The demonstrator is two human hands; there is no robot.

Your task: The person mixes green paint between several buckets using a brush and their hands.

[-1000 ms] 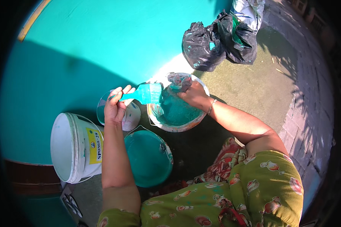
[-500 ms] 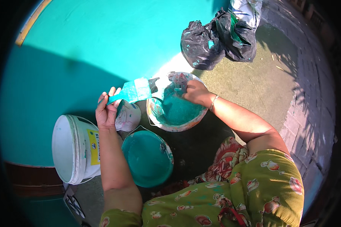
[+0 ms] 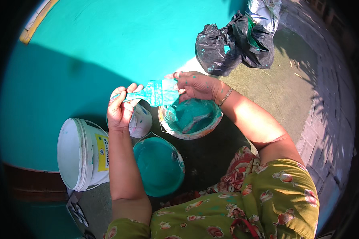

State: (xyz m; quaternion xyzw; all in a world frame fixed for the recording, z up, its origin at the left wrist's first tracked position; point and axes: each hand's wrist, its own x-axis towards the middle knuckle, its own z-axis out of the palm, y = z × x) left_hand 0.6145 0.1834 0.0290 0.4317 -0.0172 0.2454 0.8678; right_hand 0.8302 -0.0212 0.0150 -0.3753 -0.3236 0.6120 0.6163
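Note:
A wide flat paintbrush [image 3: 155, 93], coated in turquoise paint, is held level above the buckets. My left hand [image 3: 121, 109] pinches its handle between thumb and fingers. At the other end, my right hand [image 3: 199, 86] has its fingers closed round the bristle tips; paint specks dot its skin. Just below the right hand stands a paint-smeared bucket [image 3: 205, 132] with turquoise inside and a wet, greyish crumpled piece [image 3: 198, 122], perhaps a rag, lying in it. A small whitish pail [image 3: 142, 121] is partly hidden behind my left hand.
Nearer me is another turquoise-coated bucket [image 3: 158, 167] with a wire handle. A white bucket [image 3: 70, 155] lies tipped at left, by the turquoise wall [image 3: 103, 44]. Black plastic bags [image 3: 217, 49] and a white sack [image 3: 264, 15] rest at the far right. Slippers [image 3: 79, 214] lie lower left.
My right hand has come up out of the paint bucket, leaving the crumpled piece there, and has taken hold of the brush's bristles. The left hand still grips the handle.

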